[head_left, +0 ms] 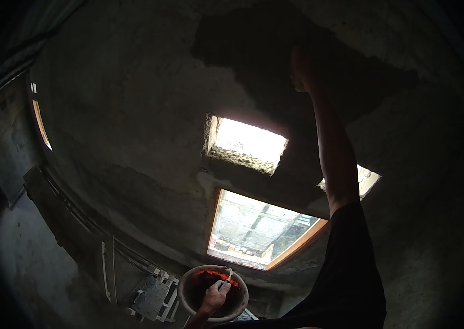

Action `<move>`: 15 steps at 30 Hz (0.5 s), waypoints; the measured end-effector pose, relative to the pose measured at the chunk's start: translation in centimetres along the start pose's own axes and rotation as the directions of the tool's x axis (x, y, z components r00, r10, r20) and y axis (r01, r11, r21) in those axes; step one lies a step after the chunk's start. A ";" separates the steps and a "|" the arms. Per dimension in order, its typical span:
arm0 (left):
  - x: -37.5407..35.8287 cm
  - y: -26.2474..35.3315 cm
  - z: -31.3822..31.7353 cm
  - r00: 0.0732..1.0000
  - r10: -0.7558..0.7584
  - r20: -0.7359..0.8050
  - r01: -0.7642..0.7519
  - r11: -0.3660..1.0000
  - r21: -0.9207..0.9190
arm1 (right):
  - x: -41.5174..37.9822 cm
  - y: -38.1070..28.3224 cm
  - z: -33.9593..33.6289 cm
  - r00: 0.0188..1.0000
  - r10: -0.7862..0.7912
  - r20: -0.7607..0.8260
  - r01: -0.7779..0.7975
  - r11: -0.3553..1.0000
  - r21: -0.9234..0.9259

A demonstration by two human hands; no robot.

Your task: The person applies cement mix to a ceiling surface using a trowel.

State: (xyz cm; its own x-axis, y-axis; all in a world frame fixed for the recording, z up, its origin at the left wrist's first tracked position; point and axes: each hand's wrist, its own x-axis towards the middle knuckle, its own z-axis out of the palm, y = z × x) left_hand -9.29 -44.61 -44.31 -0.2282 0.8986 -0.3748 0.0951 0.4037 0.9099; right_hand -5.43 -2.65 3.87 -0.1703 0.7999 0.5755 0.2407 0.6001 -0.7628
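My left hand (pixel 216 296) is closed at the mouth of a round bucket (pixel 183 296). A thin pale piece, apparently the bucket's handle, runs from my fingers to the rim. Bright orange-red patches show along the bucket's inner far side, and its dark inside is hard to make out. My right arm stretches up high. At its end my right hand (pixel 300 71) is by a dark, damp-looking patch (pixel 254 49) on the grey plastered wall (pixel 149 93). Shadow hides its fingers and anything they may hold.
Two bright rectangular openings pierce the wall, one rough-edged opening (pixel 248 143) and another behind my right arm. Below them is a wood-framed window (pixel 297 247). Boards (pixel 108 268) and a splattered panel (pixel 151 296) lie at lower left. Another narrow window frame (pixel 41 125) stands farther left.
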 end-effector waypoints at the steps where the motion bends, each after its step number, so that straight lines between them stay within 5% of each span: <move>1: 0.0 0.1 0.0 1.000 0.008 0.002 -0.008 1.000 -0.003 | -0.1 0.1 -0.1 1.000 0.000 0.000 0.000 1.000 -0.002; 7: -0.5 0.3 0.1 1.000 0.018 0.017 -0.018 1.000 -0.008 | -1.0 4.2 -0.2 0.993 0.078 -0.093 -0.087 0.992 -0.087; 9: -0.5 0.2 0.1 1.000 0.007 0.030 -0.007 1.000 0.007 | -1.9 6.5 0.5 0.974 -0.101 -0.204 0.081 0.991 -0.106; 12: -0.1 -0.1 0.3 0.999 0.022 0.045 -0.021 1.000 -0.021 | -2.1 7.7 1.3 0.947 -0.172 -0.272 0.176 0.984 -0.009; 15: -0.3 0.8 0.0 0.997 0.049 0.067 -0.051 0.998 0.026 | -2.1 2.4 1.5 0.967 -0.090 -0.238 0.113 0.990 0.082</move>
State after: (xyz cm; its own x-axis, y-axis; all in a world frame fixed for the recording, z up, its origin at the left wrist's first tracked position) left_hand -9.19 -44.55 -43.48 -0.1583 0.9268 -0.3405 0.1317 0.3616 0.9230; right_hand -5.91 -2.85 0.38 0.0409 0.7173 0.6955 0.1409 0.6850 -0.7148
